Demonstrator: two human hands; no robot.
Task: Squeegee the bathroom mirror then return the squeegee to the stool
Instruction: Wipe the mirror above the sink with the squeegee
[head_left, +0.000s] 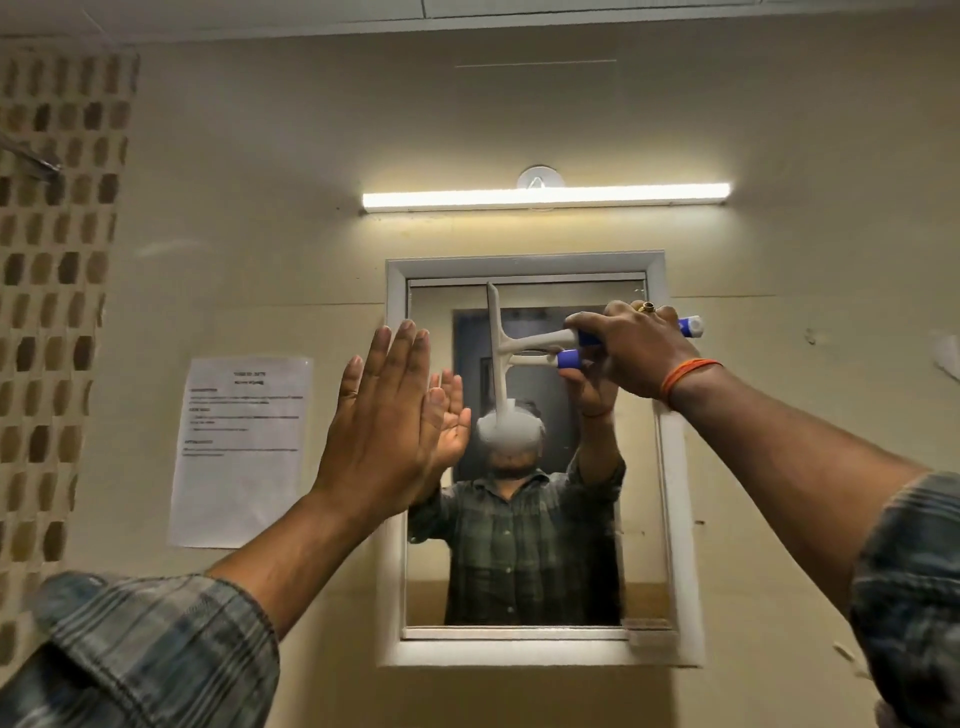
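The squeegee (498, 348) is gripped by the right hand (634, 348) around its blue-and-white handle, fingers curled over the top, so that the blade is stood vertically against the glass of the bathroom mirror (535, 582) near its upper edge. This orientation is judged to suit a sideways pass across the top band of the glass. The left hand (384, 421) is held flat with fingers straight and together, empty, raised at the white frame's left edge; whether it touches frame or glass cannot be told. It is probably placed there for steadying. A tube light (545, 197) is lit above the mirror, and a printed notice (241, 452) is taped to the wall at left. The stool is not in view; the return step is judged not yet begun.
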